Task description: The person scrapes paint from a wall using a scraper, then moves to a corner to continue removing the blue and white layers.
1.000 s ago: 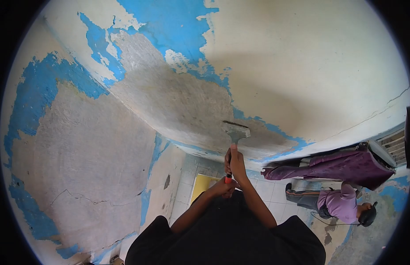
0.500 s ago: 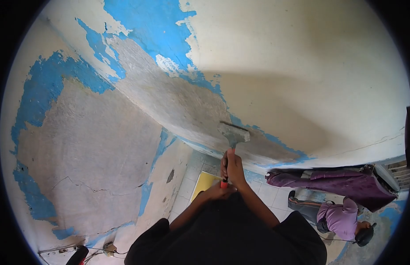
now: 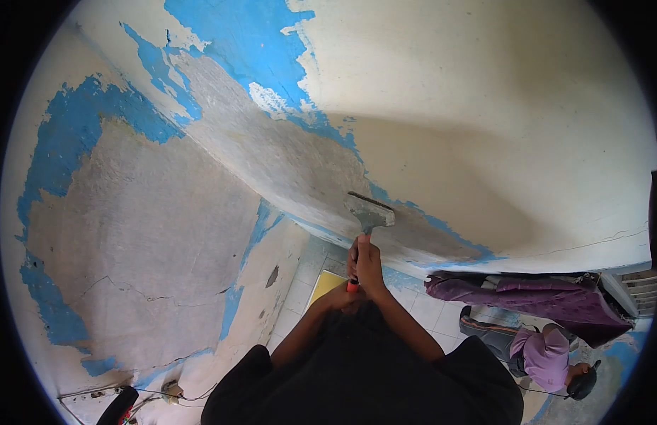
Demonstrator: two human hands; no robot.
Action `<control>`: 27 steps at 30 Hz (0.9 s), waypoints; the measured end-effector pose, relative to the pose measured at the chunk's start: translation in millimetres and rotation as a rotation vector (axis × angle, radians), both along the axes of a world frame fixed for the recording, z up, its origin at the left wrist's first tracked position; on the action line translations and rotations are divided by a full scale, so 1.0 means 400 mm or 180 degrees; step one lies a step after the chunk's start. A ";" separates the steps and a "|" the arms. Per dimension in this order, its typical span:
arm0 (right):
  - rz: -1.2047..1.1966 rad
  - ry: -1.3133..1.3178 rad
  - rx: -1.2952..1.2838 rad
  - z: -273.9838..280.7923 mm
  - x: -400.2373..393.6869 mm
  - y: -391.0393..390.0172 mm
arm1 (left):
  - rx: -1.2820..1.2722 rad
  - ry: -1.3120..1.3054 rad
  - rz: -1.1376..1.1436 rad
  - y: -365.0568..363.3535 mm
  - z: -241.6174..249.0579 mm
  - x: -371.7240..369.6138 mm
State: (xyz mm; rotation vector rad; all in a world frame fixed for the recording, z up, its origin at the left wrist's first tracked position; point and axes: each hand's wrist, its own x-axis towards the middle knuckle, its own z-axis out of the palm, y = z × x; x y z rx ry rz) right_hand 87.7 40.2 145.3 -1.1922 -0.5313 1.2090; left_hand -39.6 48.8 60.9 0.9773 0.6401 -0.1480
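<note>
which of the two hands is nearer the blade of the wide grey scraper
The right hand: it grips the red-and-black handle just below the wide grey scraper head; the left hand grips lower, close to the black shirt.

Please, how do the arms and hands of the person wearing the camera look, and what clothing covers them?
Loose, plain black sleeves cover the upper arms. Below them, the forearms are bare. The left hand and right hand are ungloved; no watch shows.

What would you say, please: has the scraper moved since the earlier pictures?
Yes, slightly: the scraper has shifted left in the view, closer to the wall corner.
</note>
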 end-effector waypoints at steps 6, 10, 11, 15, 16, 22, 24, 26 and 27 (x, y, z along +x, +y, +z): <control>-0.0046 0.0088 -0.0157 0.017 -0.002 -0.001 | 0.0297 0.0140 0.0131 -0.014 0.016 0.008; -0.0042 0.0082 -0.0186 0.067 0.001 -0.013 | 0.0103 0.0006 0.0112 -0.031 0.049 -0.001; -0.0098 0.0102 -0.0170 0.057 -0.001 -0.011 | 0.0186 0.0066 0.0220 -0.028 0.049 -0.002; -0.0107 0.0066 -0.0268 0.017 -0.006 -0.005 | 0.0126 0.0237 0.0454 -0.027 0.067 0.008; -0.0061 0.0064 -0.0203 0.035 0.000 0.004 | 0.0156 0.0255 0.0379 -0.017 0.089 0.012; -0.0092 0.0124 -0.0266 0.047 -0.014 -0.031 | -0.0259 0.0254 0.0233 -0.049 0.087 -0.026; -0.0121 0.0038 -0.0303 0.035 -0.011 -0.017 | -0.0098 0.0365 0.0286 -0.041 0.088 -0.005; -0.0070 -0.0016 -0.0241 0.074 0.003 -0.015 | -0.0002 0.0264 0.0332 -0.039 0.121 0.011; -0.0048 -0.0022 -0.0244 0.094 0.000 -0.026 | 0.0014 0.0237 0.0350 -0.052 0.137 0.008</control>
